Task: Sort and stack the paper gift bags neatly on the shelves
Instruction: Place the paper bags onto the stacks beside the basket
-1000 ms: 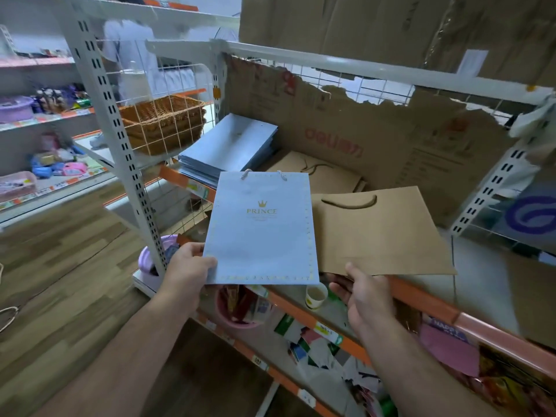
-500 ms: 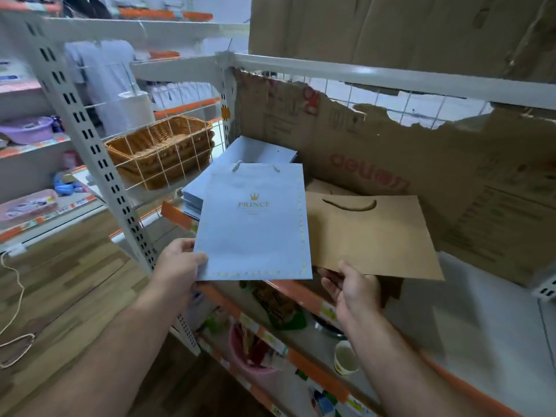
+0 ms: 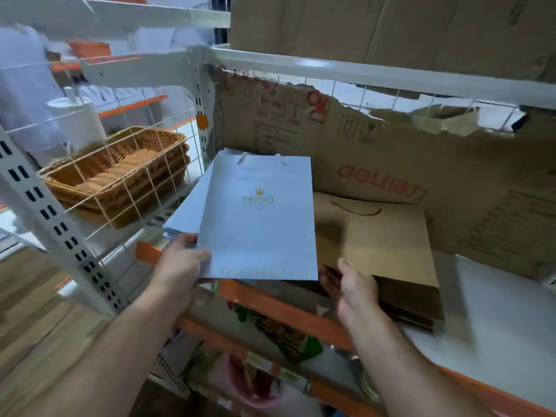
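My left hand (image 3: 180, 266) grips the bottom left corner of a light blue gift bag (image 3: 258, 224) with a gold crown and the word PRINCE, held flat over the shelf's front edge. Behind it, a stack of the same blue bags (image 3: 188, 206) lies on the shelf. My right hand (image 3: 352, 288) holds the near edge of a flat brown kraft bag (image 3: 379, 242), which lies on top of a stack of brown bags (image 3: 412, 305) on the white shelf (image 3: 496, 320).
A torn cardboard sheet (image 3: 391, 164) lines the back of the shelf. Wicker baskets (image 3: 120, 173) sit behind a wire divider on the left bay. The orange shelf lip (image 3: 270, 305) runs below the bags, with mixed goods on the lower shelf.
Both bags have moved forward over the shelf. The brown bag now lies on the brown stack, and the blue bag overlaps the blue stack. The view has come closer.
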A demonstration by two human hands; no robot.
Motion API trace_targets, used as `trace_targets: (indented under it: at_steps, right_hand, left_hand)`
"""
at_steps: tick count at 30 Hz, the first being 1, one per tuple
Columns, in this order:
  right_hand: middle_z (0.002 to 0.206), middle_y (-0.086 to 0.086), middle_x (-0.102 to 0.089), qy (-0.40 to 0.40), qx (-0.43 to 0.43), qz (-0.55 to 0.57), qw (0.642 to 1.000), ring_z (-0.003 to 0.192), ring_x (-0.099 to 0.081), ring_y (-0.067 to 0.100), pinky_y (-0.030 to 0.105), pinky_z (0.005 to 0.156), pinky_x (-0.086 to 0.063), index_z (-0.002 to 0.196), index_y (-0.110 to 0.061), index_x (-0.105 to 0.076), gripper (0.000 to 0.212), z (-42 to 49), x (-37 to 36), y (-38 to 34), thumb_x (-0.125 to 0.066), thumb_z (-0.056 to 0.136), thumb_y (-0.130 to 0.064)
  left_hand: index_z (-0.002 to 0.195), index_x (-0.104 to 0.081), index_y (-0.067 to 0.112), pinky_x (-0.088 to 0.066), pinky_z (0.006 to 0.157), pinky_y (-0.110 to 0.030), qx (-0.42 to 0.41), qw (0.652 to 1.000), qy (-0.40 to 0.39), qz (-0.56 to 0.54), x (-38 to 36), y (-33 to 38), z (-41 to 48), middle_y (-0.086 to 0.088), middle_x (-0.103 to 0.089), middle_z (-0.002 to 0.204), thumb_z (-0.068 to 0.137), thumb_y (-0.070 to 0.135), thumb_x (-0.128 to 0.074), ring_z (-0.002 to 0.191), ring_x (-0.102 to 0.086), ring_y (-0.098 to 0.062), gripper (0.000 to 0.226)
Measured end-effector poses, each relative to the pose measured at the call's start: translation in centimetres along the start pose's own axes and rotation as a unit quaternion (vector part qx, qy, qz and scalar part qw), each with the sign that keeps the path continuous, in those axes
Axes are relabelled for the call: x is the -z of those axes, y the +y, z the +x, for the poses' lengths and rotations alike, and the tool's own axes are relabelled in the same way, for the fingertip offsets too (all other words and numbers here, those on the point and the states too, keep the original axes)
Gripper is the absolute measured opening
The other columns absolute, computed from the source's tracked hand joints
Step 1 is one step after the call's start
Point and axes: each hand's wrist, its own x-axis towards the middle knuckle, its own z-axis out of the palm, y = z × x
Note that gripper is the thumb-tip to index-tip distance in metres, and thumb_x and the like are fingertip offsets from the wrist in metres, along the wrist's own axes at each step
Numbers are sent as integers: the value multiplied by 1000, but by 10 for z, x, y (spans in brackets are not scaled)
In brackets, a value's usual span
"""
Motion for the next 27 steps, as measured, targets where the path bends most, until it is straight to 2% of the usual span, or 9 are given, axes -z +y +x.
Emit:
trace_targets:
  at_steps: [3,6,10,15,17,20,22,24,27]
  right_hand:
    - [106,24,-67,-1,-6,8,1000,63,-74,23,29,47,-56,117,-2,-52,23,5,-18,8,-60,99,-12]
    - [109,21,-66,13,-3,22,1000,67,-74,26,30,48,-56,120,-4,-54,24,7,-29,13,-60,97,-10]
    - [85,16,-68,54,3,-18,998,54,-70,19,26,42,-54,100,-2,-57,10,4,-32,21,-56,100,-12]
    - [48,9,-53,162,88,-187,965,34,-47,19,20,35,-39,62,-7,-56,43,-9,-32,37,-65,95,-33]
    - [46,3,-52,152,170,-364,903,43,-50,23,22,41,-36,56,-9,-56,48,-20,-31,45,-65,95,-36]
    - [66,-6,-54,31,296,-675,675,68,-53,21,33,56,-33,66,-18,-54,45,-29,-28,65,-53,90,-56]
    - [89,-8,-51,-36,319,-759,567,89,-51,18,32,70,-37,89,-28,-59,47,-29,-27,77,-37,80,-69]
    - [104,-9,-48,-46,329,-786,521,102,-45,18,32,84,-39,111,-35,-56,60,-30,-26,85,-29,76,-77]
    - [111,-10,-47,-52,368,-787,492,105,-44,17,32,90,-39,111,-31,-55,64,-32,-23,86,-29,78,-79]
  left_hand:
    - [95,-59,19,-53,75,-60,-5,1000,-27,8,18,7,32,-21,-67,97,84,0,-61,73,-67,-36,21]
    - [94,-63,17,-53,77,-68,1,998,-61,15,33,17,57,-27,-68,102,76,0,-62,83,-70,-43,24]
    - [94,-60,18,-49,69,-75,17,994,-99,46,45,28,69,-22,-66,90,89,-9,-52,76,-66,-38,28]
    - [90,-58,22,-53,81,-66,19,991,-120,62,54,31,86,-18,-67,90,89,-7,-53,80,-65,-36,29]
    - [91,-58,22,-53,84,-63,10,991,-118,66,55,29,91,-21,-69,96,87,-5,-55,85,-67,-38,27]
    - [95,-60,21,-56,80,-54,1,990,-115,80,54,25,102,-20,-70,99,85,-3,-55,91,-69,-41,27]
    - [102,-61,19,-58,73,-45,-6,990,-111,82,54,25,106,-17,-70,102,86,-2,-55,91,-69,-38,27]
    - [110,-60,17,-58,74,-43,-11,991,-101,92,54,27,107,-13,-68,104,86,1,-55,93,-68,-33,30]
    - [113,-60,20,-57,85,-51,-30,989,-86,120,54,31,112,-7,-68,105,83,6,-55,94,-67,-29,33]
